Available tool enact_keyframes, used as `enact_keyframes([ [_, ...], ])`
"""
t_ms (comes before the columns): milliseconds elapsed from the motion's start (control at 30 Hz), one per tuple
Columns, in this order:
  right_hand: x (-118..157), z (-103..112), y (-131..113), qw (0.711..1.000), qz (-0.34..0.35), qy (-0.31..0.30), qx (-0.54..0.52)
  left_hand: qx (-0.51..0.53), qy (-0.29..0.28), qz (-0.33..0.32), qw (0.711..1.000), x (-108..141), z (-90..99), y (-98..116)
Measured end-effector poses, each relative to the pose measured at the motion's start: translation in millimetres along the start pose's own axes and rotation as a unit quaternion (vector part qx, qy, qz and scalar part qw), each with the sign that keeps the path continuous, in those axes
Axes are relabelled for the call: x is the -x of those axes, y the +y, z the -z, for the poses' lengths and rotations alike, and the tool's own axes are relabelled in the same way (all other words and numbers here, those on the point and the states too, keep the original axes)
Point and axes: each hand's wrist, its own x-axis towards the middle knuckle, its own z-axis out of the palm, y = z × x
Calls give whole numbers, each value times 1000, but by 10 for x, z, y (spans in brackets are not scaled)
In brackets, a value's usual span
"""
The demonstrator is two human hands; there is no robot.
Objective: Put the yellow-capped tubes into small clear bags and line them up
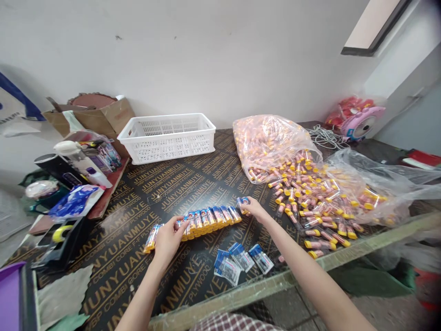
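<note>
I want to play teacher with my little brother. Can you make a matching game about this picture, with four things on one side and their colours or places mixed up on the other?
Things:
1. Basket
2. Fan
3. Roll of tape
4. Left hand

Colours and places:
A. Pink, at the back beside the tangled cord
B. Touching the row of little tubes
C. Yellow, in the black holder
D. White with lots of holes, near the wall

Right pairs: 1-D, 2-A, 3-C, 4-B
</note>
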Motion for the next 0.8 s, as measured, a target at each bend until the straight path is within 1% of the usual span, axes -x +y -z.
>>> enact_keyframes([
  [100, 93, -49, -94, 999, 35, 20, -9, 6, -7, 3, 1000, 27, -15, -2],
  [233, 198, -163, -229, 994, 96, 56, 12, 13, -7, 0, 1000, 47, -49, -11],
  [333, 231, -203, -276, 989, 124, 74, 31, 19, -4, -3, 1000, 63, -44, -44],
  [533, 238, -227, -261, 985, 122, 103, 59, 38, 14, 14, 999, 123, 67, -88],
  [667, 300, -349, -337, 978, 115, 159, 65, 55, 38, 25, 997, 130, 105, -43],
  [733, 341, -408, -391, 976, 122, 170, 59, 59, 40, 25, 997, 129, 122, -33],
  [800, 363, -424, -408, 975, 134, 172, 44, 60, 42, 30, 997, 137, 176, -71],
])
